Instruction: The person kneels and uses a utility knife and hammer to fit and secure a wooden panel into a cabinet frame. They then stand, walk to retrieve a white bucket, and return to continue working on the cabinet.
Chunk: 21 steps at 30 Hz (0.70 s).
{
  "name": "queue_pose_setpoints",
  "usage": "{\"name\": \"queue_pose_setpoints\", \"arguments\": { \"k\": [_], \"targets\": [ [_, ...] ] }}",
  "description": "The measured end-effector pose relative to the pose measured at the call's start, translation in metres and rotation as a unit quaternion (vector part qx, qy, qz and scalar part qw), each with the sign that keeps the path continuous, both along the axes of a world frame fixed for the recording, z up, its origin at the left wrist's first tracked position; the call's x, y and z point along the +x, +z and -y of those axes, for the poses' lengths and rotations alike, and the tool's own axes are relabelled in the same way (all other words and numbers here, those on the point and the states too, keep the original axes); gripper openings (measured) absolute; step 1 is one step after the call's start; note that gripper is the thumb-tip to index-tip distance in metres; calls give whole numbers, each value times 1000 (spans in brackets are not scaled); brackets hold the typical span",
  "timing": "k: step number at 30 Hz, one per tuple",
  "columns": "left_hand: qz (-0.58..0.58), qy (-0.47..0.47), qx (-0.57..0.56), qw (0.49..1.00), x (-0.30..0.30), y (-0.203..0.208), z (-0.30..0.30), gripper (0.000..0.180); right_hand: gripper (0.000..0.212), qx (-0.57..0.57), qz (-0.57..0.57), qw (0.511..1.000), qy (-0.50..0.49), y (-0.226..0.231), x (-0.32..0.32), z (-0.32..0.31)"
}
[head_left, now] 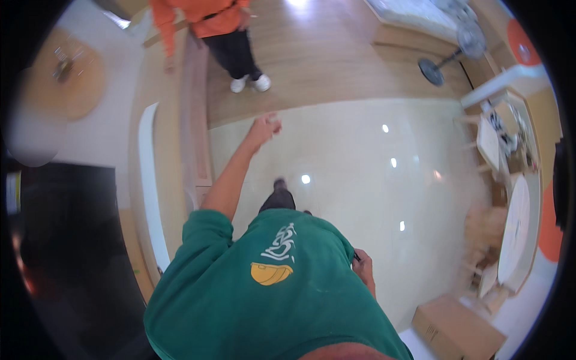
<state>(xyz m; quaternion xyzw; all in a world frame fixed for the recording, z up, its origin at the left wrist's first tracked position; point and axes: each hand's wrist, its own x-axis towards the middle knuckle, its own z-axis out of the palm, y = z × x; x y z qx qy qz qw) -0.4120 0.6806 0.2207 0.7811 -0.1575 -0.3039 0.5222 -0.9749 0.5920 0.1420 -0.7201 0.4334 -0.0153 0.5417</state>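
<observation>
My left hand is stretched forward over the pale glossy floor, in the air. Its fingers are loosely bent and apart, and nothing shows in them. Close against my right side, my right hand hangs low with its fingers curled. A small dark object shows at its edge, too little of it to name; my green shirt hides the rest. One dark shoe of mine shows ahead of my body.
Ahead to the left stands a person in an orange top. A long wooden cabinet runs along my left, beside a large black screen. A standing fan, a round white table and a cardboard box are on the right.
</observation>
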Motion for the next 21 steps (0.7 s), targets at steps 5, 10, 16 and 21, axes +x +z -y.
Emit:
{"name": "queue_pose_setpoints", "arguments": {
  "k": [5, 10, 16, 21],
  "targets": [
    [-65, -212, 55, 974, -114, -177, -5, 41, 26, -66, -16, 992, -104, -53, 18, -23],
    [9, -430, 111, 896, -81, -109, 82, 47, 21, -53, -122, 980, -148, -26, 104, 38],
    [32, -313, 154, 937, 37, -49, 181, 48, 22, -102, -57, 966, -229, 36, 107, 133],
    [-123, -385, 39, 914, 46, -26, 239, 52, 20, -104, -118, 967, -198, 181, 187, 221]
  ]
}}
